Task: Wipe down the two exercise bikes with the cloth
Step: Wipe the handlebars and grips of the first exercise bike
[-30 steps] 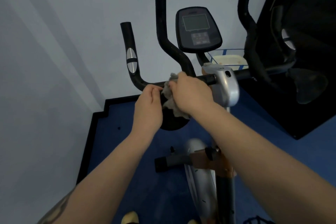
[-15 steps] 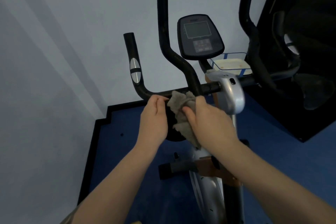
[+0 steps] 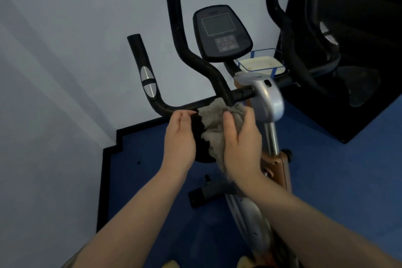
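Our right hand (image 3: pixel 241 143) grips the cloth (image 3: pixel 217 124) just below the handlebar (image 3: pixel 180 106). Our left hand (image 3: pixel 180 137), fingers loosely curled, holds nothing beside it.

Cloth (image 3: pixel 214 124), held in the right hand (image 3: pixel 241 148): grey, plain, no pattern. Handlebar (image 3: pixel 180 106) directly above the left hand (image 3: pixel 179 139): black, with a silver oval insert crossed by a black band on the grip up and left of that hand. Console (image 3: pixel 221 32) above the right hand: black, dark grey screen outlined pale. Clamp housing (image 3: pixel 268 98) just right of the right hand: silver. Frame post (image 3: pixel 280 165) right of that wrist: copper-orange. Floor (image 3: pixel 337 180) beneath both hands: blue, edged black. Wall (image 3: pixel 65 50) to the left: pale grey-blue.
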The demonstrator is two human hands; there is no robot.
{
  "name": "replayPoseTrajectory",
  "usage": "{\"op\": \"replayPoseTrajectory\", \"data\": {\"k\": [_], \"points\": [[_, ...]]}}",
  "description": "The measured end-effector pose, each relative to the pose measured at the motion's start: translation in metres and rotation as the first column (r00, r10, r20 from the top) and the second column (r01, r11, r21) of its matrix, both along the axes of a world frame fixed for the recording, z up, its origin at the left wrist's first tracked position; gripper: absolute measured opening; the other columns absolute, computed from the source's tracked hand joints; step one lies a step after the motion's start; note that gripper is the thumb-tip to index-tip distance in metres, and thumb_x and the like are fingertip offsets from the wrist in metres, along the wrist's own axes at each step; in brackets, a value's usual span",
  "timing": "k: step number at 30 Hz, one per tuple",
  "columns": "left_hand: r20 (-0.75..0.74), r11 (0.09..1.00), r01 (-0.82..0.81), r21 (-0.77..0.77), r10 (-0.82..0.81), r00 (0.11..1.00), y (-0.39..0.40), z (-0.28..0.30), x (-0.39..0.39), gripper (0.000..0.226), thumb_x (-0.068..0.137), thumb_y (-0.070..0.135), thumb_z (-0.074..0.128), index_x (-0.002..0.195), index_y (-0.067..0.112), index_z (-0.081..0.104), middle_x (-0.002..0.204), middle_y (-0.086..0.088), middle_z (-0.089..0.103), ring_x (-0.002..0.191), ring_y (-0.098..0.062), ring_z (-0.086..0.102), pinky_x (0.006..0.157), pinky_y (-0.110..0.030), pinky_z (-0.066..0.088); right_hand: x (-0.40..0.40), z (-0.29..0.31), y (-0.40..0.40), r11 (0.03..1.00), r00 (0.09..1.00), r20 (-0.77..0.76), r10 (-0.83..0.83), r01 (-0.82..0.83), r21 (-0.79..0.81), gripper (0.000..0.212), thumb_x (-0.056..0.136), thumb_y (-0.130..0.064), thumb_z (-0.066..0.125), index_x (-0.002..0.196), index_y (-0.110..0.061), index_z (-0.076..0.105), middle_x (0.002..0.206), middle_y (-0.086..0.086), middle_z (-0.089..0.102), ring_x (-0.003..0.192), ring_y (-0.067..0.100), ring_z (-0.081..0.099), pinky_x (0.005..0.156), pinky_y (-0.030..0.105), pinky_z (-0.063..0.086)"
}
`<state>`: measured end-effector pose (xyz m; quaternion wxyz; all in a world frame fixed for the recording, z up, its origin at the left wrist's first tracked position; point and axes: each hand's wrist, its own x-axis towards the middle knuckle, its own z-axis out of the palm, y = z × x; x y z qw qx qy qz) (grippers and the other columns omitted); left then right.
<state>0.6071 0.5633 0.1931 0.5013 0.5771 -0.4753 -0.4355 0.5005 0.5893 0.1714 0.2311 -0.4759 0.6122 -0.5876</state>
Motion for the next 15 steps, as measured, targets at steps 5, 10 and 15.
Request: {"op": "replayPoseTrajectory", "data": {"k": [5,10,15], "points": [[0.001,1.0,0.013,0.023,-0.013,1.0,0.003,0.0,0.001,0.03,0.105,0.028,0.034,0.097,0.024,0.063,0.094,0.005,0.066,0.083,-0.003,0.062,0.071,-0.022,0.046,0.017,-0.009,0.029,0.993,0.996,0.083,0.031,-0.041,0.114,0.018,0.093,-0.051,0.045,0.106,-0.039,0.044,0.097,-0.015,0.064,0.09,0.0,0.063,0.079,0.034,0.054],[0.015,0.999,0.051,0.017,-0.051,0.999,0.001,0.002,0.004,0.029,0.105,0.03,0.034,0.101,0.024,0.062,0.095,0.007,0.067,0.081,0.001,0.064,0.066,-0.016,0.047,-0.002,0.024,-0.007,0.993,0.986,-0.164,0.01,0.009,0.116,0.036,0.093,-0.051,0.04,0.116,-0.024,0.045,0.107,-0.001,0.063,0.097,0.016,0.061,0.082,0.043,0.051],[0.004,0.999,0.029,0.022,-0.029,1.0,0.001,-0.001,0.002,0.029,0.105,0.03,0.034,0.1,0.023,0.062,0.097,0.006,0.066,0.085,0.001,0.062,0.068,-0.016,0.046,-0.01,0.026,0.005,0.991,0.804,-0.582,0.122,-0.063,0.121,0.032,0.097,-0.039,0.043,0.118,-0.016,0.05,0.11,0.002,0.061,0.103,0.019,0.057,0.08,0.039,0.049]]}}
